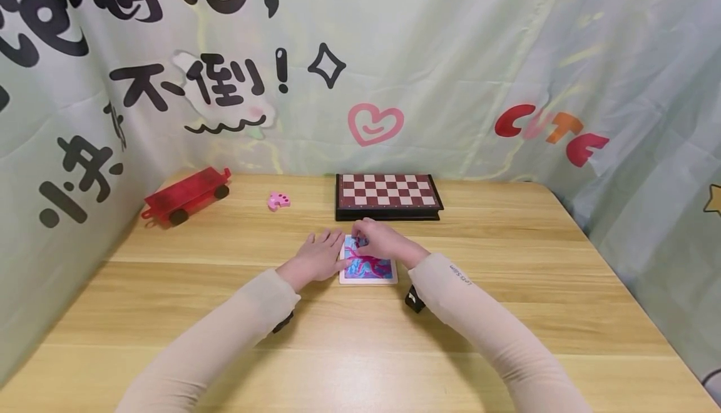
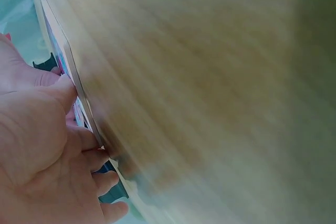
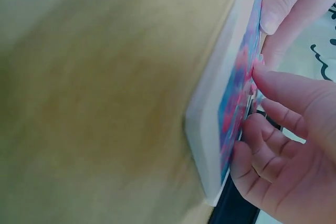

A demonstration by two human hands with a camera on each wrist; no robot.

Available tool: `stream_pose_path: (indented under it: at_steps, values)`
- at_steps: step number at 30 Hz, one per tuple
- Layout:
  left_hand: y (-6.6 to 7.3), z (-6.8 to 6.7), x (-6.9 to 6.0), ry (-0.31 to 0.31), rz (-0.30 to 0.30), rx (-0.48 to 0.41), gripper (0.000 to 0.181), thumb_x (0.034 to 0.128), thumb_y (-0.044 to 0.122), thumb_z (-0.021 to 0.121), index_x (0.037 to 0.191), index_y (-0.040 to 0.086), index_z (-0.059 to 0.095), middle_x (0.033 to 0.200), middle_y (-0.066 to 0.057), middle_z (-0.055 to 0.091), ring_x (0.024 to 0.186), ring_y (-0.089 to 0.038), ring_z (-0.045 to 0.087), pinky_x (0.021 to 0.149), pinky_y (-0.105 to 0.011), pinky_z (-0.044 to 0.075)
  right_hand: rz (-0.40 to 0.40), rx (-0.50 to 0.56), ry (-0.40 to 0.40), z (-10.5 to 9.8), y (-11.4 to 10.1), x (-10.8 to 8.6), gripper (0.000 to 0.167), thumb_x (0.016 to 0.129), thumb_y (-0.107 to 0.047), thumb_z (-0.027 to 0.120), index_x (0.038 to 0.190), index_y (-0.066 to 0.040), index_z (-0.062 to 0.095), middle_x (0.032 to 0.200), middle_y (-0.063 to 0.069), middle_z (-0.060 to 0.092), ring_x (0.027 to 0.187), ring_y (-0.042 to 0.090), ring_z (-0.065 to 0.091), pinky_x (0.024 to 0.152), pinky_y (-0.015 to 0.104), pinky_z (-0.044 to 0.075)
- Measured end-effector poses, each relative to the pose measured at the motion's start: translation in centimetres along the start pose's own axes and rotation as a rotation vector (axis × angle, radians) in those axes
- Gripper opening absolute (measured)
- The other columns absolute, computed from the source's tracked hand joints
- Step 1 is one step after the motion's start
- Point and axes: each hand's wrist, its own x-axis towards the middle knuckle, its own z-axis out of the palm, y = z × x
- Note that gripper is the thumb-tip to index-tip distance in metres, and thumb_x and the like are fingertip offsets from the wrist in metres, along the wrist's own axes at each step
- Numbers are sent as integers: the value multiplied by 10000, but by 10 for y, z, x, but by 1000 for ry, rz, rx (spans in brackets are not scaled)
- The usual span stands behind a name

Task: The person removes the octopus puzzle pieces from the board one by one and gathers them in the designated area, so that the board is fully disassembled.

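Observation:
A flat square picture board (image 1: 368,280) with a white border and a blue and pink picture lies on the table between both hands. My left hand (image 1: 320,256) rests at its left side with fingers spread, its thumb touching the border. My right hand (image 1: 380,239) is over the upper part of the picture, fingers bent. In the right wrist view its thumb and fingertips meet at a small pink piece (image 3: 256,80) standing slightly above the picture. The fingers partly hide this piece, so its shape cannot be made out.
Behind the hands lies a folded chessboard box (image 1: 388,197). To the left are a small pink toy piece (image 1: 278,200) with dark dots and a red toy wagon (image 1: 188,195). A printed curtain (image 1: 439,75) encloses the wooden table (image 1: 349,369) at the back and sides.

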Motion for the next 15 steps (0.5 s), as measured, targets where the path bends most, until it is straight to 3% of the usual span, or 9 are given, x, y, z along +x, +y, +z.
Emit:
stream_pose_path:
  at_steps: [4,9,15]
  values:
    - [0,0,0,-7,-2,2,706,954,504,350,1471,56,172,1522,-97,130,1376,-289,96,1081,-501,94,-4,148,47,2,6,1,182,841,-63,669,1001,-36,585,947,44,579,898,180,553,829,308,468]
    - [1,0,0,-13,-4,-3,707,954,500,355,1471,55,168,1524,-98,121,1377,-287,91,1084,-496,80,28,314,116,4,15,3,60,864,-50,635,917,-32,614,842,26,590,771,153,537,713,272,468]
    - [1,0,0,-16,-10,-5,706,954,500,355,1472,60,165,1525,-97,118,1378,-284,87,1085,-492,68,72,446,128,2,18,2,49,876,-69,625,878,-21,616,791,34,588,702,151,532,620,243,453]
